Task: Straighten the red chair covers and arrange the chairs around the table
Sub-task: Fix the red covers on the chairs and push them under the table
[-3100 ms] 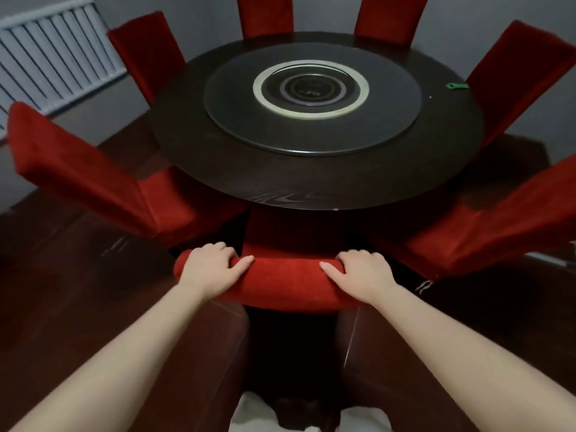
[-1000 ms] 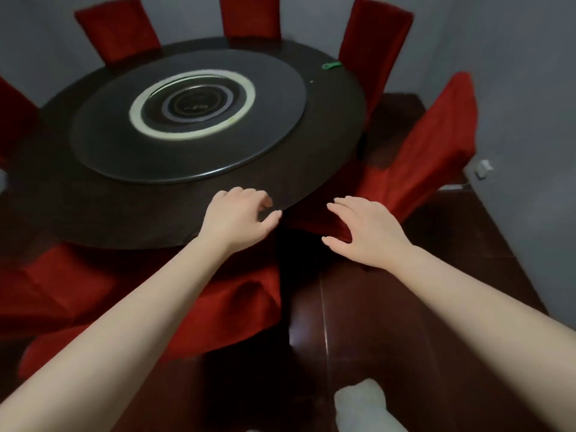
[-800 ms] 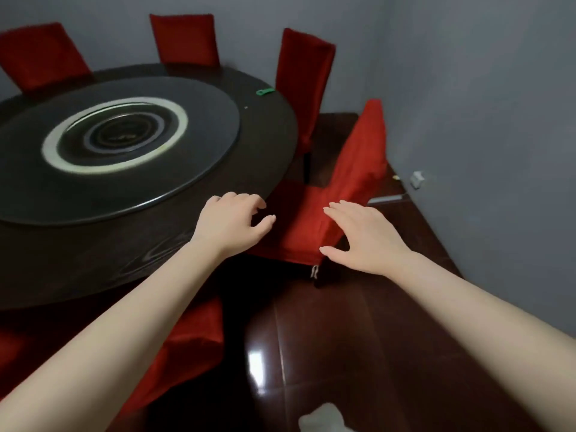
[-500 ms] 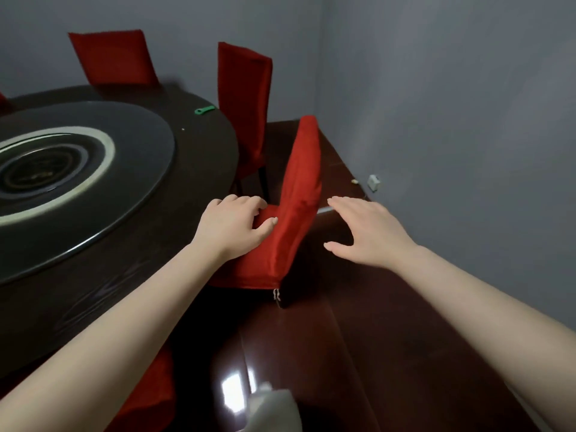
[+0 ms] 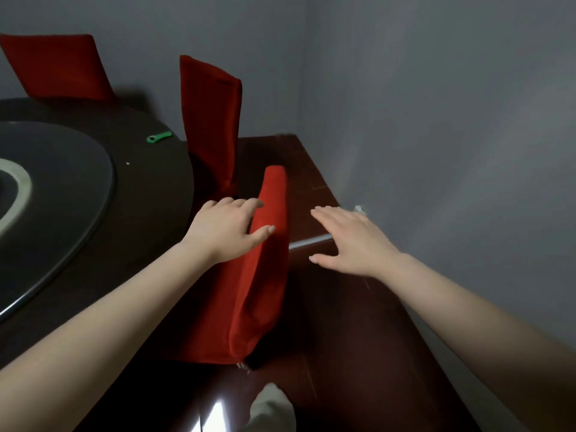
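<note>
Just below the centre of the head view, toward six o'clock, the nearest chair (image 5: 261,307) stands edge-on to me. Its red cover (image 5: 275,194) runs up in a narrow strip toward twelve o'clock, and the seat side faces the round table (image 5: 149,188) at nine o'clock.

My left hand (image 5: 226,232) reaches in from seven o'clock to the upper part of that chair back. Its fingers (image 5: 246,203) are loosely bent and its thumb is spread, lying across the red cloth. It is not closed round the cover, and I cannot tell whether it actually touches.

My right hand (image 5: 352,241) comes in from four o'clock, palm down, with the fingers straight and spread. It holds nothing and hovers over the dark glossy floor (image 5: 343,338), apart from the chair on its three o'clock side.

A second chair (image 5: 212,120), also in red, stands upright at the table's edge at eleven o'clock. A third chair (image 5: 56,67) shows behind the table at ten o'clock.

On the tabletop lie a glass turntable (image 5: 68,182) and, near the rim, a small green tool (image 5: 159,137). A grey wall (image 5: 436,120) fills the view from one to three o'clock.
</note>
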Motion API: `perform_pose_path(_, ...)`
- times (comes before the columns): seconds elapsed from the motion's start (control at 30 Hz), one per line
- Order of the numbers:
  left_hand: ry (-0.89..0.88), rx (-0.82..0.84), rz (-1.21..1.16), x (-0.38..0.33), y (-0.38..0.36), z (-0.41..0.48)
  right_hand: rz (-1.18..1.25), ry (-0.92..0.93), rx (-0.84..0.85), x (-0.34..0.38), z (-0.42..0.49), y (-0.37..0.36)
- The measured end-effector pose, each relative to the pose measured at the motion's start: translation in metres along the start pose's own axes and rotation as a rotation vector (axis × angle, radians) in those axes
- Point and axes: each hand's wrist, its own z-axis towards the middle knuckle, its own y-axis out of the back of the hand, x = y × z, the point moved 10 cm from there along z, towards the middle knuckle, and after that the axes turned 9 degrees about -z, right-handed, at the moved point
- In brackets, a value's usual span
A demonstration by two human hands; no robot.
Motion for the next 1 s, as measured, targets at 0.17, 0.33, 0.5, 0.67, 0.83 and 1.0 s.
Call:
perform_pose_path(0.17,0.058,-0.014,0.011,0.026,0.012,0.070,0.051,0.075,-0.004,-0.032,0.063,-0.018)
perform_pose_path(0.33,0.212,0.002,0.010,0.064,0.000,0.102,0.060,0.272,0.026,-0.043,0.153,-0.040)
perform_pose_path(0.5,0.544,-0.078,-0.005,0.120,0.000,0.097,0.020,0.593,0.043,-0.019,0.250,-0.056)
perform_pose_path(0.67,0.948,-0.222,-0.082,0.129,-0.010,0.047,-0.027,0.979,0.098,0.022,0.291,-0.072)
perform_pose_path(0.83,1.355,-0.409,-0.187,0.074,-0.061,-0.031,-0.050,1.254,0.247,0.056,0.275,-0.106)
perform_pose_path(1.0,1.667,-0.386,-0.199,-0.002,-0.144,-0.073,-0.139,1.279,0.107,0.053,0.256,-0.131)
